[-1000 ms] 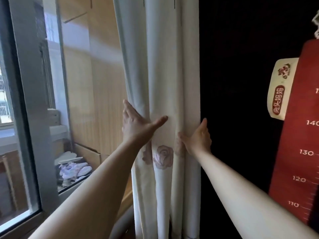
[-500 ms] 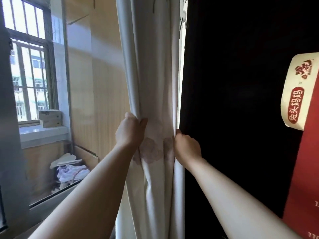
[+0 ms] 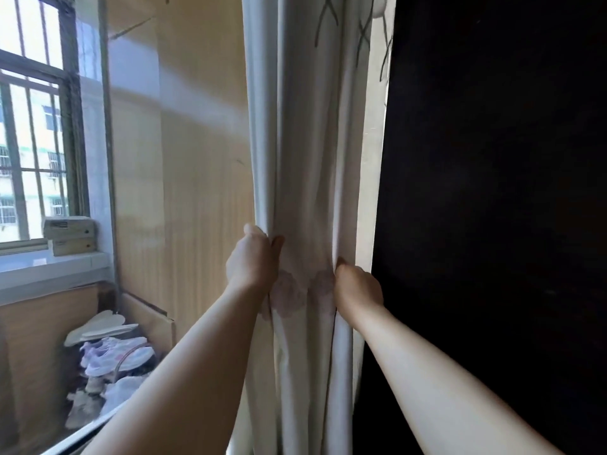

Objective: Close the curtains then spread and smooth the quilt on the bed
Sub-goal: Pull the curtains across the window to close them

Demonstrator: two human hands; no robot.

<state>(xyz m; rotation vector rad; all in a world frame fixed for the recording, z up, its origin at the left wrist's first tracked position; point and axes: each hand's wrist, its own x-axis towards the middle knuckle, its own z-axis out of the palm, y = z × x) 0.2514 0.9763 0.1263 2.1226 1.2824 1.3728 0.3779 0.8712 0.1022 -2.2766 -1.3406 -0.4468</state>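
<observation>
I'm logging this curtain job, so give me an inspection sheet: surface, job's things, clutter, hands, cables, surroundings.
Surface: window sill carrying two stacked boxes.
Job's things: white curtain bunched in folds; quilt not in view.
Clutter: pale shoes piled low beneath the sill.
Hands: left hand and right hand both grip curtain folds.
Cables: nothing seen.
Surroundings: barred window left, wood-panelled wall, dark area right.

White curtain point(image 3: 305, 159) (faint pink flowers, grey crossed stems).
</observation>
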